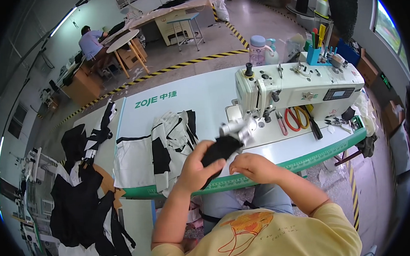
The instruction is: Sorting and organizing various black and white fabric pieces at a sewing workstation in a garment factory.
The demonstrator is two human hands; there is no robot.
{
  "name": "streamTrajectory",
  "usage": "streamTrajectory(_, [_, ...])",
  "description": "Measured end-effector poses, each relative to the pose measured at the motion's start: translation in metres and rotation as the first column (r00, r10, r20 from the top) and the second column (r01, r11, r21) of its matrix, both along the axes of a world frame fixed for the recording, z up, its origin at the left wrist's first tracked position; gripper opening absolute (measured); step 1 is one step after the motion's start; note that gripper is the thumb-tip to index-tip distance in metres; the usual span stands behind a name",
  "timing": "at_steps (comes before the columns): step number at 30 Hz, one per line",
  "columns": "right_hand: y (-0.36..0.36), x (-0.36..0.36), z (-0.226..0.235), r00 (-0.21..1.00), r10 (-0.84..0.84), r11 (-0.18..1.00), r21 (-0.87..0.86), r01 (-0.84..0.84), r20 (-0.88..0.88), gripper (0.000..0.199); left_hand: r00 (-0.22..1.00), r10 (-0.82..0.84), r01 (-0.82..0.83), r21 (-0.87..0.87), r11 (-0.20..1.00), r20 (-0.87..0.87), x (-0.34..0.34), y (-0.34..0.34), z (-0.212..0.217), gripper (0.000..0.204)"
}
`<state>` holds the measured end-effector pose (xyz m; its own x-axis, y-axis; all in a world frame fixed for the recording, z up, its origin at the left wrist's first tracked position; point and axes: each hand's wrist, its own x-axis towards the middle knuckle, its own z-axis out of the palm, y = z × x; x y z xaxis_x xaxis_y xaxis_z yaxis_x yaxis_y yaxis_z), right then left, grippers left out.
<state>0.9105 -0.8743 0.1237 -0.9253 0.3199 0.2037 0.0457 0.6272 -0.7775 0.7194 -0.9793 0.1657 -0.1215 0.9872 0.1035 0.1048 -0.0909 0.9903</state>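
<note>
Your left hand (195, 168) grips a black fabric piece (220, 150) and your right hand (253, 167) pinches its lower edge, held before the white sewing machine (295, 88), not yet under its needle; cut black-and-white pieces (171, 143) wait alongside.

Black fabric (219, 151) in both hands

Black fabric piece (220, 150) — crumpled, held up.
</note>
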Motion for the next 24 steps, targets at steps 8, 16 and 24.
streamTrajectory(8, [-0.028, 0.007, 0.043, 0.993, 0.114, 0.973, 0.202, -0.115, 0.017, 0.012, 0.373, 0.044, -0.21, -0.038, 0.977, -0.927, -0.005, -0.004, 0.021, 0.038])
streamTrajectory(16, [-0.002, 0.014, 0.04, 0.993, -0.015, 0.993, 0.113, 0.028, -0.114, 0.009, 0.502, -0.54, 0.255, -0.482, 0.839, -0.675, -0.002, -0.031, 0.038, 0.04])
streamTrajectory(24, [0.007, 0.019, 0.038, 0.999, -0.045, 0.986, 0.161, 0.044, 0.004, 0.012, 0.745, -0.66, 0.659, -0.046, 0.751, -0.096, -0.027, -0.045, 0.026, 0.046])
